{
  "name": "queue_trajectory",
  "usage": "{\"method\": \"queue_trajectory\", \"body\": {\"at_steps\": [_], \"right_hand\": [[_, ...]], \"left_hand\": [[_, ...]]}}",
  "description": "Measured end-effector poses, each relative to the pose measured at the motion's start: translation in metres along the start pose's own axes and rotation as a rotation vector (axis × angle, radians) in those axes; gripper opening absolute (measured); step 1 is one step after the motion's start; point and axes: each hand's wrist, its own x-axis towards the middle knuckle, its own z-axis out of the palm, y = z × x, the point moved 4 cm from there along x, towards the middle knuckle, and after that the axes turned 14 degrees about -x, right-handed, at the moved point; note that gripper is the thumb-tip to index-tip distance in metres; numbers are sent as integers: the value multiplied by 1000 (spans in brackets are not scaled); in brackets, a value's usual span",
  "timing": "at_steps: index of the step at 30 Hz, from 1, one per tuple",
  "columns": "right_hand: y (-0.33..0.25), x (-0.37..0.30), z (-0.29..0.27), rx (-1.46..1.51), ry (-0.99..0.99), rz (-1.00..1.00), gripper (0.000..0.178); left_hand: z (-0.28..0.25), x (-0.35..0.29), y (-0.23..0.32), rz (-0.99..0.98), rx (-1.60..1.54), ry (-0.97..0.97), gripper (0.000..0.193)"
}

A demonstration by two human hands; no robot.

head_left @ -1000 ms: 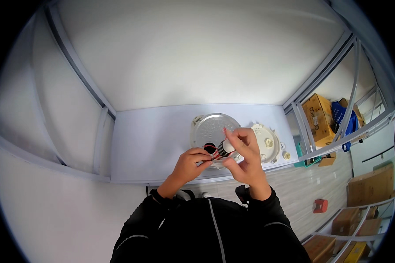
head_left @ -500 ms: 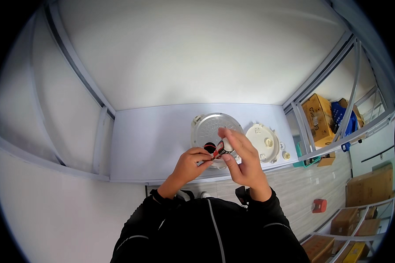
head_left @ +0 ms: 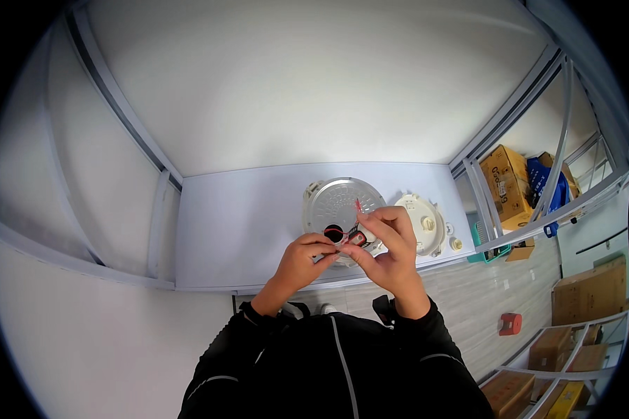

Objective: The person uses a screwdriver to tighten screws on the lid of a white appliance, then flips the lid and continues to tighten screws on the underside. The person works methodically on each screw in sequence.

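Observation:
My right hand, fingers bent, grips a small red, black and white piece between thumb and fingertips. A thin red strand like a wire sticks up beside its forefinger. My left hand is closed in a pinch against the near end of that piece, at a thin red wire; its fingertips partly hide the grip. Below both hands lies a round appliance part with a silvery metal disc and a dark round opening.
Right of the disc lies a round cream plastic cover, with a small cream cap beside it. These rest on a pale table against a white wall. Past its right end are a teal basket, cardboard boxes and a red stool.
My right hand has turned and curled its fingers around the piece, which has rotated with it. The upright red strand now shows. My left hand stays nearly in place.

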Motion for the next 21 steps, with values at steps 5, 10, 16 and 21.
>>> {"method": "queue_trajectory", "body": {"at_steps": [5,10,16,21], "right_hand": [[-11,10,0,129,15,62,59],[-1,0,0,16,-24,-14,62],[-8,7,-2,64,-49,12,63],[-2,-5,-4,-71,-17,28,64]], "left_hand": [[1,0,1,26,26,13,13],[1,-1,-1,-1,17,15,14],[1,-2,0,-8,7,24,15],[1,-3,-2,7,6,22,15]]}}
